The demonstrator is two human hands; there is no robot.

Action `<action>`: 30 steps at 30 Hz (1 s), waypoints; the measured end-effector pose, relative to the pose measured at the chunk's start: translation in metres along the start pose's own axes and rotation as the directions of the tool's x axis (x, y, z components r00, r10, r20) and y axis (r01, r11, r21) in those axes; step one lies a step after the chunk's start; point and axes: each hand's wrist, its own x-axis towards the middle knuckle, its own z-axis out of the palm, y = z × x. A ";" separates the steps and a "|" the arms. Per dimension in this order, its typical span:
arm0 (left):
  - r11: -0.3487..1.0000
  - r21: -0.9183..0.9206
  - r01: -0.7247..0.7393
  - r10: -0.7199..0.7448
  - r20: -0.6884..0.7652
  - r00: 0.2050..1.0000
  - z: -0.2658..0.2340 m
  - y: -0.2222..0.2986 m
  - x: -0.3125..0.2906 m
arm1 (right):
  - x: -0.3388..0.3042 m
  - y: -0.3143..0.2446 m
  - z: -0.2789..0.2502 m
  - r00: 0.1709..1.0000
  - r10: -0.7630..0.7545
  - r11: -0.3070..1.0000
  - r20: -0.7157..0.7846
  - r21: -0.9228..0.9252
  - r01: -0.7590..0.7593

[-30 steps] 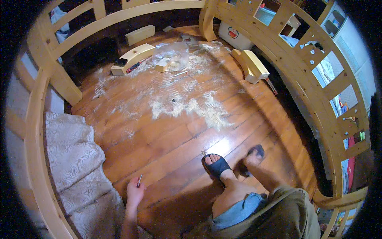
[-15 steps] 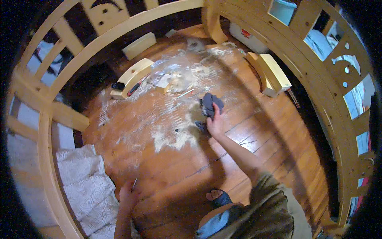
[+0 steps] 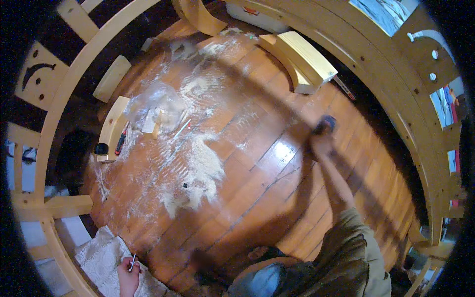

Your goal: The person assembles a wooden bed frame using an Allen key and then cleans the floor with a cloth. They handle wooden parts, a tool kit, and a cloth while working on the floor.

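Note:
My right hand [image 3: 322, 143], smeared by motion, is closed round a dark grey-blue cloth [image 3: 326, 123] over the right part of the wooden floor [image 3: 257, 183]. At the lower left, my left hand [image 3: 128, 279] pinches a slim pale stick [image 3: 132, 262] beside a white quilted fabric [image 3: 101, 255]. Pale sawdust-like powder [image 3: 200, 171] lies heaped and smeared across the middle and left of the floor. A small black square piece [image 3: 185, 185] rests in it. Most of the cloth is hidden or blurred.
Wooden rails [image 3: 381, 84] curve around the floor. A curved wooden block [image 3: 307, 59] stands far right; another [image 3: 115, 121] lies left, with a red-and-black hand tool [image 3: 120, 142] and a black object [image 3: 101, 149]. Near them are a clear plastic bag [image 3: 166, 101] and a thin white rod [image 3: 182, 128].
My right hand has swept rightward with the cloth, away from the powder. The view has turned right. My left hand still holds the stick and now appears lower, by the quilted fabric.

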 end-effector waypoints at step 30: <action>0.653 -0.508 -0.561 0.738 0.261 0.622 0.095 0.182 0.203 | -0.061 0.135 -0.233 0.656 0.750 0.645 0.084 -0.315 -0.696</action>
